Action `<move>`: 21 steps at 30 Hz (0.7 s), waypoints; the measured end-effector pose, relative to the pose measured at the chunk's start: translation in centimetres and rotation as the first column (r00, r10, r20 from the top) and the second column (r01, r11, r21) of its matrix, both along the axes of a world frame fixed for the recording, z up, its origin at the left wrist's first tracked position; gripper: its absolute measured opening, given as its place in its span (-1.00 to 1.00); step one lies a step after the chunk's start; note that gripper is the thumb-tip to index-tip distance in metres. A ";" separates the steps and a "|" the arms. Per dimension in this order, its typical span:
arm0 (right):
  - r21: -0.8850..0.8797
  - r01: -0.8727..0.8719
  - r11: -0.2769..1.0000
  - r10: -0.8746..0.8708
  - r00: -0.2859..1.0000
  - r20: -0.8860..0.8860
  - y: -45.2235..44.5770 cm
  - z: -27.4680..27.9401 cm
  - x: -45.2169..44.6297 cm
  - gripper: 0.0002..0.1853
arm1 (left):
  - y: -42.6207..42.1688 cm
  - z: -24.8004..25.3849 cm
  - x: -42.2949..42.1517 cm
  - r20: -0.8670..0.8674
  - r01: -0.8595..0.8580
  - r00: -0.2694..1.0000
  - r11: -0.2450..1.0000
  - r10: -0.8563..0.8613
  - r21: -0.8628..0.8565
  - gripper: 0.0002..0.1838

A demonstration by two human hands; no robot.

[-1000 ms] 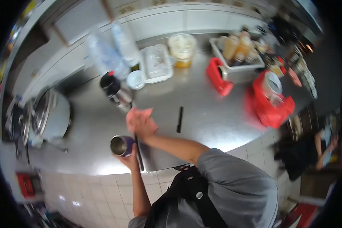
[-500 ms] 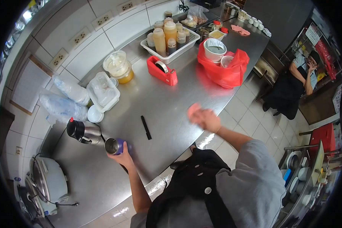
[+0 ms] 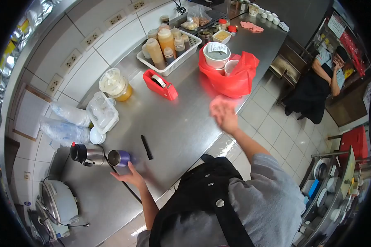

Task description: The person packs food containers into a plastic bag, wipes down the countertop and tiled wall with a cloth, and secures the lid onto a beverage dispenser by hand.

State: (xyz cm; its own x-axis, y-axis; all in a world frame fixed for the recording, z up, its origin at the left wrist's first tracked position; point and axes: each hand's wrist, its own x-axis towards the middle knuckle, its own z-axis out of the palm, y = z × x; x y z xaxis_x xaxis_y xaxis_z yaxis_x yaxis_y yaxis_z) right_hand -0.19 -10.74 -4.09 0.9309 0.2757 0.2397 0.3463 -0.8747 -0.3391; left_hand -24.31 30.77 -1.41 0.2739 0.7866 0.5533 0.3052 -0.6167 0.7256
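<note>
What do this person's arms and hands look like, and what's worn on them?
No glove shows on the left hand or right hand. The right sleeve is short, loose and plain grey; only a little grey shows at the left arm.

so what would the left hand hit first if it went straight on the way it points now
The left hand would likely meet the purple cup first; whether they touch is unclear.
</note>
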 end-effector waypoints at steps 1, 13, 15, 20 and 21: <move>-0.054 0.013 0.998 -0.012 1.000 0.019 -2.7 0.7 2.2 -0.51 | -0.7 0.7 -0.6 -0.058 -0.046 0.997 0.995 0.052 0.093 -0.04; -0.154 -0.599 0.786 0.588 0.800 -0.118 2.6 1.9 6.3 -0.34 | -7.9 1.8 3.5 -0.511 0.269 0.847 0.947 -0.146 0.177 -0.72; -0.125 -0.377 0.918 0.394 0.905 0.159 4.2 0.2 11.7 -0.36 | -8.9 0.8 5.0 -0.557 0.278 0.817 0.948 -0.148 0.155 -0.72; 0.144 -0.573 0.807 0.590 0.779 -0.210 8.0 0.7 10.3 -0.41 | -7.8 -2.0 7.4 -0.618 0.260 0.762 0.965 -0.196 0.015 -0.73; 0.143 -0.575 0.806 0.592 0.778 -0.209 8.3 0.0 8.0 -0.41 | -7.5 -2.1 7.7 -0.616 0.258 0.763 0.966 -0.194 0.015 -0.73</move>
State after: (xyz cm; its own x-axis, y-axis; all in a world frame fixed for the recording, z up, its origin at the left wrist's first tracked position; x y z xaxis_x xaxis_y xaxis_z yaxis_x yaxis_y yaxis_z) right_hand 7.80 -2.42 -4.06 0.6265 0.7756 0.0772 0.6867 -0.5024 -0.5254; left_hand -16.59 23.26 -3.49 0.7395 0.6125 0.2791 0.5039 -0.7787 0.3738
